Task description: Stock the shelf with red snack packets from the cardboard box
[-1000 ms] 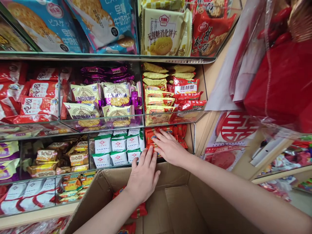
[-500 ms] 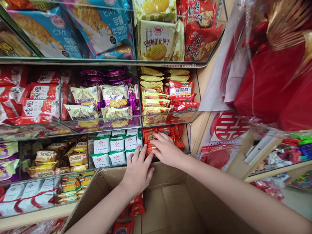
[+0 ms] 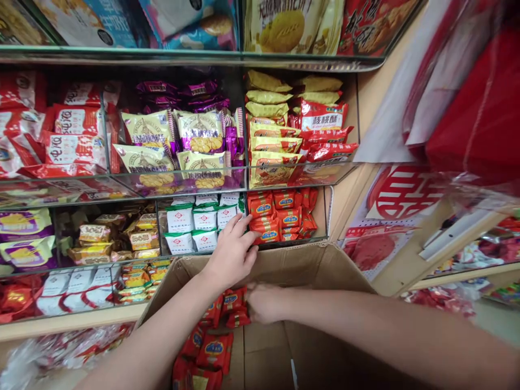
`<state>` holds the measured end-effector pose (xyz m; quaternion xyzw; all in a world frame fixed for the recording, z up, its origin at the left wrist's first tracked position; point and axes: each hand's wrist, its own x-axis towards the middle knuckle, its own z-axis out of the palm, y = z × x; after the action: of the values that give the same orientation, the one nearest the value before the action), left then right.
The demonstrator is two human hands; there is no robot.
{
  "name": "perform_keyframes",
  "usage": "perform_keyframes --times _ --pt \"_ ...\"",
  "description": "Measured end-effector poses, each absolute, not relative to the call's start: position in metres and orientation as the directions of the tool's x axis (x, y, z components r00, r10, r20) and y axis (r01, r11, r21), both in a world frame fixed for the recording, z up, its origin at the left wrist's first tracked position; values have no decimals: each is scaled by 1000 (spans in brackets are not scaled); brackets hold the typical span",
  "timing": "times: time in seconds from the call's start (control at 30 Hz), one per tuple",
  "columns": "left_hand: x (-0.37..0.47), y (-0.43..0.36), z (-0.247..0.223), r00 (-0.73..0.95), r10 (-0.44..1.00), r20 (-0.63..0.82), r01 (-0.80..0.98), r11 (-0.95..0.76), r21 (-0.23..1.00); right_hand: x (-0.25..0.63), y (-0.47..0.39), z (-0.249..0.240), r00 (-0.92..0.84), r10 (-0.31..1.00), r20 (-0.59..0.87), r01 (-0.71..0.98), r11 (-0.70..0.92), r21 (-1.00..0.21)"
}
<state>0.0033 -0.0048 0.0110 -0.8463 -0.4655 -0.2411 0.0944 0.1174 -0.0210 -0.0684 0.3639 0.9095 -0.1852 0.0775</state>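
My left hand [image 3: 233, 252] rests at the front of the lower shelf with its fingers spread. Its fingertips reach the left edge of the stacked red snack packets [image 3: 266, 230] and overlap the white-and-green packets [image 3: 205, 219] beside them. Down inside the cardboard box [image 3: 312, 265], my right hand [image 3: 266, 303] is smeared by motion. It is against or just beside the loose red snack packets [image 3: 214, 349] in the box; whether its fingers hold one cannot be seen.
Above are yellow and red walnut cookie packets [image 3: 276, 143] and cream-and-purple cookie packets [image 3: 201, 130]. Clear dividers and shelf lips [image 3: 182, 181] separate the compartments. A red decoration in plastic [image 3: 479, 119] hangs at right. The wooden side panel [image 3: 345, 216] borders the shelf.
My right hand has left the shelf's red packets and moved down into the box. My left hand stays near the shelf packets. The view has tilted lower, showing more of the box.
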Motion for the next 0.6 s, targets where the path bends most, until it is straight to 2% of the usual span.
perform_keyframes --times 0.1,0.23,0.4,0.43,0.5,0.53,0.6 --pt "0 -5 8 439 749 497 838 -540 73 88 -17 -89 -633 703 -325 774 590 -230" --pt "-3 -5 3 454 753 476 831 -551 79 70 -23 -107 -511 819 -259 858 474 -196" --pt "-6 -5 4 457 736 499 791 -593 151 86 -27 -92 -533 765 -363 843 519 -145" --pt "-6 -5 5 453 733 507 770 -609 192 96 -27 -82 -584 734 -347 806 576 -139" --pt "-7 -5 10 421 760 495 713 -615 336 121 -26 -55 -735 643 -216 675 724 -140" --pt "-7 -6 13 384 794 472 677 -590 441 136 -25 -40 -798 589 -128 603 780 -165" --pt "-5 -10 19 291 879 377 566 -476 673 164 -23 -13 -803 596 31 564 775 -284"
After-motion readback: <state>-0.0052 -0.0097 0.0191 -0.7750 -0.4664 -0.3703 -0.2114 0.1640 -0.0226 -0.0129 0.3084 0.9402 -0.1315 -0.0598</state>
